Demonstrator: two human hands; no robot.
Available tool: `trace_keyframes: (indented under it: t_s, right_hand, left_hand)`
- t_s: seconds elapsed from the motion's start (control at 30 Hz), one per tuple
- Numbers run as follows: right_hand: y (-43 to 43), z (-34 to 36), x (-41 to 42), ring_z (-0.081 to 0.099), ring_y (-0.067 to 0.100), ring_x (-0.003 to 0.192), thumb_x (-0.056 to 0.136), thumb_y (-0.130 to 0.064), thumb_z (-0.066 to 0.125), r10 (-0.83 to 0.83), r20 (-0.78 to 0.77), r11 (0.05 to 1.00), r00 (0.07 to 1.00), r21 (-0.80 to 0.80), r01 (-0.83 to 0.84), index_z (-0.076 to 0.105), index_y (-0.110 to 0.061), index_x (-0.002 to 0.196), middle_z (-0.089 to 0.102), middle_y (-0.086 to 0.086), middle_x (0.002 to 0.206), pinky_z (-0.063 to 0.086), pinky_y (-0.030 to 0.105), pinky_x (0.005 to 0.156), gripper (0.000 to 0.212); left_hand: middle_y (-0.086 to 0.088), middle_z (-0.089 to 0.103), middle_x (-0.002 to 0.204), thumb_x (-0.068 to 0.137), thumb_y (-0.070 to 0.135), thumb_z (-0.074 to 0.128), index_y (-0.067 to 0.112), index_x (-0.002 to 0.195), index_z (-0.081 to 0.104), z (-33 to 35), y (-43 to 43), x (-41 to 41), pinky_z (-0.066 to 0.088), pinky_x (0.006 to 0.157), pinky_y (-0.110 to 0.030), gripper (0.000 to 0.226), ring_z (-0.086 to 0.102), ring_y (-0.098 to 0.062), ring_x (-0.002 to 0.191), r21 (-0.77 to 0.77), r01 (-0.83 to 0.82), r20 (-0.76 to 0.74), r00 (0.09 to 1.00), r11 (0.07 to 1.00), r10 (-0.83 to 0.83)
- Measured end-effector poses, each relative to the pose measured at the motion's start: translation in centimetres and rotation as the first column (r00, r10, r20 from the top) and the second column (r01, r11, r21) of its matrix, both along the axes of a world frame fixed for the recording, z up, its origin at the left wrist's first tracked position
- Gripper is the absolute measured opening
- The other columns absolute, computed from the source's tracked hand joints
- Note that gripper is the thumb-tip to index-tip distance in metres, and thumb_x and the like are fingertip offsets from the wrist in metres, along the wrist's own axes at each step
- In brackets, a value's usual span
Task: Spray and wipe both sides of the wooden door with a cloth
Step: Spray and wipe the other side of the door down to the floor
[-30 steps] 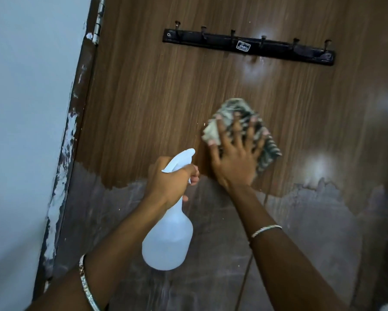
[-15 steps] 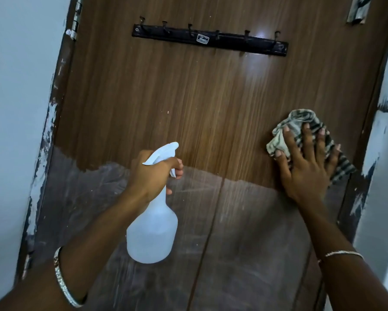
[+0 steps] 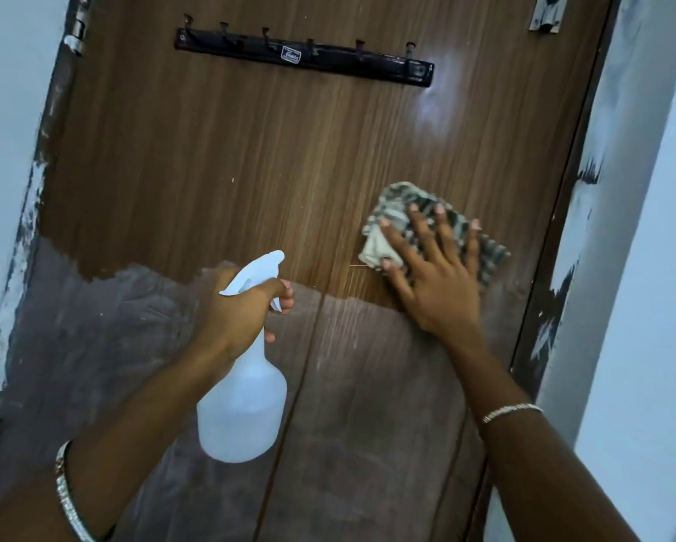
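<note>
The brown wooden door [image 3: 250, 158] fills the view; its lower part is dull grey and streaked. My right hand [image 3: 434, 275] presses a crumpled striped cloth [image 3: 391, 213] flat against the door with straight spread fingers, right of the middle, just above the grey part. My left hand [image 3: 238, 311] grips the neck of a white spray bottle [image 3: 242, 408], a finger round the trigger, nozzle pointing at the door. The bottle hangs below the hand in front of the lower door.
A black hook rail [image 3: 305, 56] with several hooks is fixed high on the door. A hinge [image 3: 79, 29] and the paint-smeared frame [image 3: 19, 236] run down the left. A metal latch [image 3: 545, 13] sits at the top right. White wall [image 3: 649, 267] flanks the right.
My right hand slid the cloth right across the door to its right edge, then back left a little. The left hand with the bottle stayed in about the same place.
</note>
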State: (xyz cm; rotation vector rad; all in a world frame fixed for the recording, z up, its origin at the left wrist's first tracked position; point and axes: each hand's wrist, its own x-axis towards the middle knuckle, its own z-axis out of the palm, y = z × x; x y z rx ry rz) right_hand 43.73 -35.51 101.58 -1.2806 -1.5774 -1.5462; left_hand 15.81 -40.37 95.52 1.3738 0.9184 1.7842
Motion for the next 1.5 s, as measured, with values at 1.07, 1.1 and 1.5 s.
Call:
trace_keyframes:
  t_s: [1.07, 1.1, 1.5]
  right_hand:
    - [-2.3, 2.3, 5.7, 0.0, 0.029, 0.16, 0.11, -0.059, 0.021, -0.004, -0.281, 0.996, 0.96, 0.086, 0.029, 0.014, -0.042, 0.164, 0.008, 0.0, 0.174, 0.002, 0.063, 0.125, 0.057]
    - [-2.4, 0.8, 5.5, -0.001, 0.029, 0.16, 0.11, -0.058, 0.022, 0.002, -0.296, 0.996, 0.955, 0.088, 0.026, 0.014, -0.041, 0.164, 0.007, 0.0, 0.174, 0.003, 0.062, 0.125, 0.057]
    - [-3.6, -13.8, 5.2, 0.002, 0.024, 0.16, 0.108, -0.043, 0.035, 0.082, -0.396, 0.996, 0.915, 0.013, -0.084, 0.029, -0.034, 0.162, 0.016, -0.003, 0.172, 0.005, 0.063, 0.125, 0.055]
  left_hand:
    - [0.002, 0.071, 0.087, 0.097, 0.025, 0.063, 0.027, 0.085, 0.062, -4.8, -1.0, 8.6, 0.049, 0.05, -0.02, 0.012, 0.071, -0.018, 0.085, -0.108, 0.229, -0.107, 0.965, 0.967, -0.241]
    - [0.002, 0.071, 0.088, 0.097, 0.026, 0.062, 0.026, 0.087, 0.063, -5.1, -0.9, 8.6, 0.049, 0.05, -0.019, 0.011, 0.071, -0.018, 0.085, -0.121, 0.225, -0.114, 0.965, 0.967, -0.238]
    - [-0.012, 0.072, 0.08, 0.096, 0.032, 0.063, 0.025, 0.076, 0.066, -8.9, -1.7, 8.5, 0.051, 0.058, -0.025, 0.021, 0.069, -0.024, 0.071, -0.103, 0.091, -0.234, 0.966, 0.99, -0.113]
